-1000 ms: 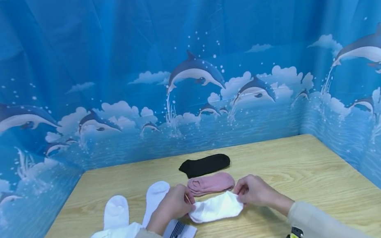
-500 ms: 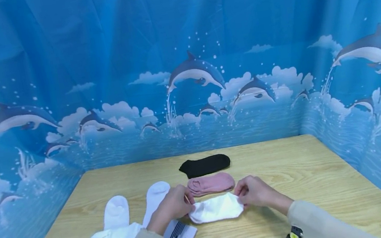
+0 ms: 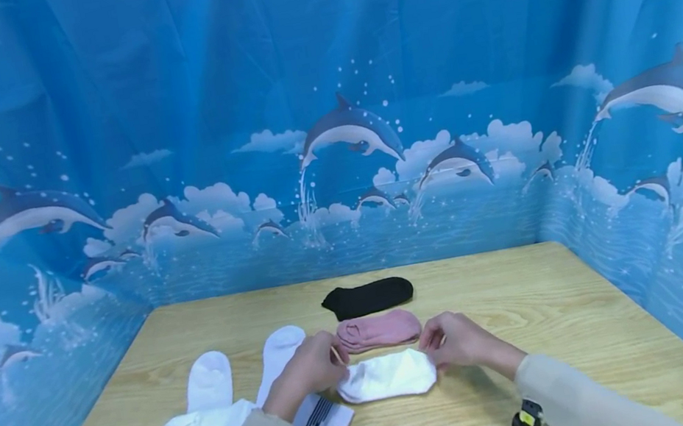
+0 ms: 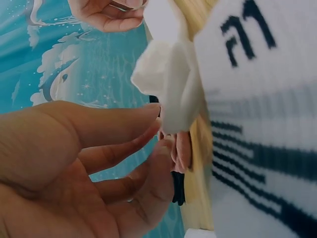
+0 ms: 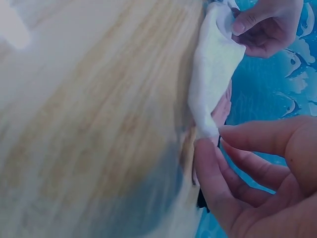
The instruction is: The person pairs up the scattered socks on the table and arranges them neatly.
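A folded white ankle sock (image 3: 386,376) lies lengthwise between my two hands, close over the tabletop. My left hand (image 3: 314,363) pinches its left end; in the left wrist view the thumb (image 4: 119,121) and fingertips are right at that end. The other end is pinched by my right hand (image 3: 463,344), where the right wrist view has the sock's tip between thumb (image 5: 257,136) and forefinger. Just behind the white sock is a pair of folded pink socks (image 3: 380,330). Farther back, a black sock (image 3: 371,297) lies parallel to it.
On the left of the wooden table (image 3: 567,326), white long socks (image 3: 208,379) lie crossed. Beside them a white sock with black stripes and lettering (image 3: 331,423) runs partly under my left forearm. A blue dolphin curtain (image 3: 317,60) surrounds the table's back and sides.
The white sock has come slightly down and toward me, its raised upper edge sinking near my right fingers. Both hands have stayed almost in place, and the other socks have not moved.
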